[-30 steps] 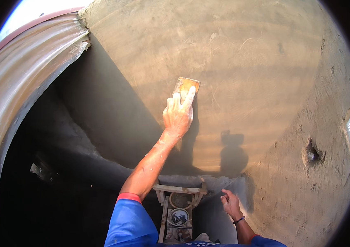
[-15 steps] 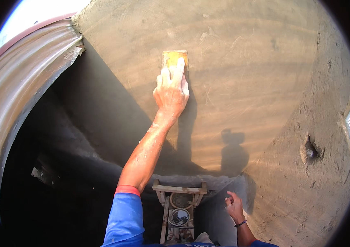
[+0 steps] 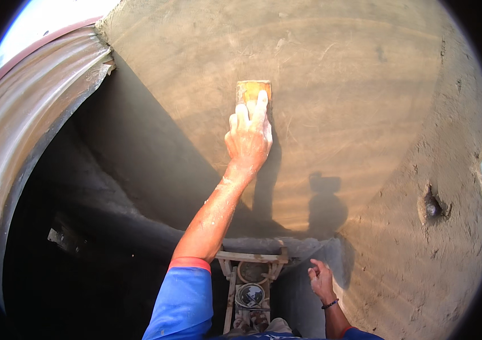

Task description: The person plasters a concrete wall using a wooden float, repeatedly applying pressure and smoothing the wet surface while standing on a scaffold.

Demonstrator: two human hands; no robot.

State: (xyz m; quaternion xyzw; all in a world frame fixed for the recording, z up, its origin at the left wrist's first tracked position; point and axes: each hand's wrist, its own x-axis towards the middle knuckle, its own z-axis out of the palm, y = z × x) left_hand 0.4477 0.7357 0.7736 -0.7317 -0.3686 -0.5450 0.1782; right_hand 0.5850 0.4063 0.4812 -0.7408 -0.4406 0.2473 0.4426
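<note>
My left hand (image 3: 248, 136) reaches up to the plastered wall (image 3: 331, 107), its fingers wrapped round a yellow-orange plastering float (image 3: 254, 89) with a worn face edge. The index finger lies stretched along the float, which is held against the smooth, damp-looking plaster. How the handle is gripped is hidden behind the hand. Low on the right, my right hand (image 3: 321, 281) hangs away from the wall, with a dark bracelet at the wrist. Its fingers are loosely bent and apart, with nothing in them.
Below stands a wooden trestle (image 3: 252, 258) with a round bucket (image 3: 249, 295) on it, near my feet. A corrugated sheet (image 3: 43, 107) curves along the left over a dark recess. Rougher plaster with a hole (image 3: 432, 208) lies to the right.
My left hand and the float have shifted a little right and down across the wall in the picture. The view has moved slightly, and my right hand is nearly unchanged.
</note>
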